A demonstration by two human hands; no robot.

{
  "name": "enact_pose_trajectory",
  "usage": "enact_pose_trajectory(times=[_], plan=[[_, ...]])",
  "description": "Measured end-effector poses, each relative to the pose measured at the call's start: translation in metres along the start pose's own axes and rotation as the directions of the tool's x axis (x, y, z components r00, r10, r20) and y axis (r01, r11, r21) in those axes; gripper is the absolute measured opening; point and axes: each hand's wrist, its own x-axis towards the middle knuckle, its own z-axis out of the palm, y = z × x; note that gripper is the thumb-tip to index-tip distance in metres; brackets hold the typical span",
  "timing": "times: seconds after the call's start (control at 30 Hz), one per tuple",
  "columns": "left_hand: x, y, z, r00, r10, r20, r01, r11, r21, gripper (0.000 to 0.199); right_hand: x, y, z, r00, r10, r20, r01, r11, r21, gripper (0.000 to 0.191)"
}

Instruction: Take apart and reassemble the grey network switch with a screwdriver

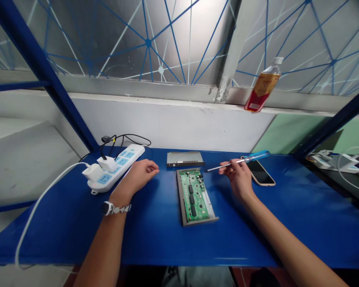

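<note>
Right hand (239,179): gripping a blue-handled screwdriver (255,157) between thumb and fingers, just beside a smartphone (260,173). Left hand (137,179): loosely open, empty, on a blue workbench (155,243), near a white power strip (113,169). Between the hands: a green circuit board (194,195) in an open grey metal casing, a metal cover (185,158) just beyond.

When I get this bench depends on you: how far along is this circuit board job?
The grey metal cover lies off, leaving the green circuit board exposed. In hand: the right hand holds a blue-handled screwdriver, tip off the board. Remaining: the board sits in its grey casing, not yet lifted out.
</note>
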Motion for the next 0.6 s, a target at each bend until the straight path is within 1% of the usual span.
enact_pose_trajectory(times=[0.07,0.1,0.13,0.17,0.2,0.23,0.33,0.43,0.53,0.6], plan=[[0.0,0.014,0.01,0.99,0.128,0.049,-0.127,0.991,-0.038,0.023,-0.004,0.0,0.004,0.999,0.01,0.033,-0.009,1.0,-0.021,0.038],[-0.001,0.021,0.016,0.975,0.201,0.097,-0.197,0.979,-0.053,0.023,-0.007,-0.001,0.006,0.999,0.016,0.046,-0.015,0.999,-0.033,0.037],[-0.003,0.027,0.02,0.948,0.284,0.142,-0.278,0.959,-0.059,0.023,-0.009,-0.001,0.007,0.998,0.026,0.056,-0.023,0.999,-0.044,0.038],[-0.004,0.033,0.024,0.921,0.353,0.163,-0.351,0.935,-0.046,0.022,-0.011,-0.002,0.008,0.997,0.039,0.063,-0.036,0.998,-0.052,0.038],[-0.006,0.039,0.027,0.901,0.395,0.179,-0.399,0.917,-0.014,0.022,-0.012,-0.003,0.009,0.997,0.052,0.063,-0.049,0.997,-0.056,0.039],[-0.008,0.043,0.028,0.887,0.416,0.2,-0.43,0.902,0.033,0.026,-0.014,-0.004,0.01,0.996,0.066,0.059,-0.062,0.996,-0.056,0.04],[-0.015,0.055,0.026,0.845,0.428,0.32,-0.497,0.851,0.173,0.034,-0.015,-0.006,0.011,0.995,0.096,0.04,-0.094,0.995,-0.04,0.042],[-0.02,0.068,0.022,0.797,0.44,0.414,-0.571,0.773,0.277,0.033,-0.015,-0.006,0.012,0.993,0.114,0.034,-0.113,0.993,-0.024,0.043],[-0.024,0.083,0.023,0.74,0.482,0.469,-0.656,0.672,0.343,0.029,-0.015,-0.007,0.013,0.992,0.126,0.03,-0.125,0.992,-0.021,0.044],[-0.027,0.093,0.032,0.702,0.537,0.468,-0.706,0.612,0.357,0.034,-0.014,-0.008,0.013,0.993,0.116,0.028,-0.115,0.993,-0.021,0.044]])
